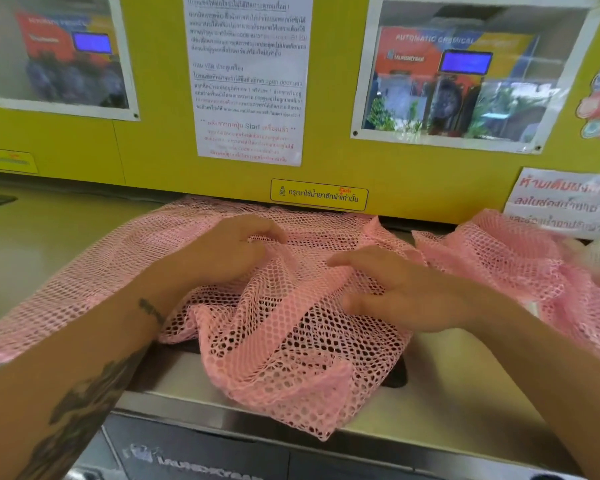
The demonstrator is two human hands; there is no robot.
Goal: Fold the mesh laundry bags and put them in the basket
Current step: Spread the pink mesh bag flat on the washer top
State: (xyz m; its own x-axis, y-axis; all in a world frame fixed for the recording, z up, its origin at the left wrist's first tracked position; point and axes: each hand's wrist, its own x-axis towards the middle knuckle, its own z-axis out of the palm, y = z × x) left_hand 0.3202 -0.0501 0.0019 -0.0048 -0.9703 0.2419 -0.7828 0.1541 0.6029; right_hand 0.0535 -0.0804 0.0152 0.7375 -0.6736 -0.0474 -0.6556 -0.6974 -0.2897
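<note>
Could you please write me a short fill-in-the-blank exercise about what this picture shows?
1. The mesh bag under both hands is ____ in colour.
2. The wall behind the bags is painted ____.
3. The left hand pinches the mesh, while the right hand lies ____ on it.
4. A second heap of mesh lies to the ____ of the hands.

Missing words: pink; yellow; flat; right
</note>
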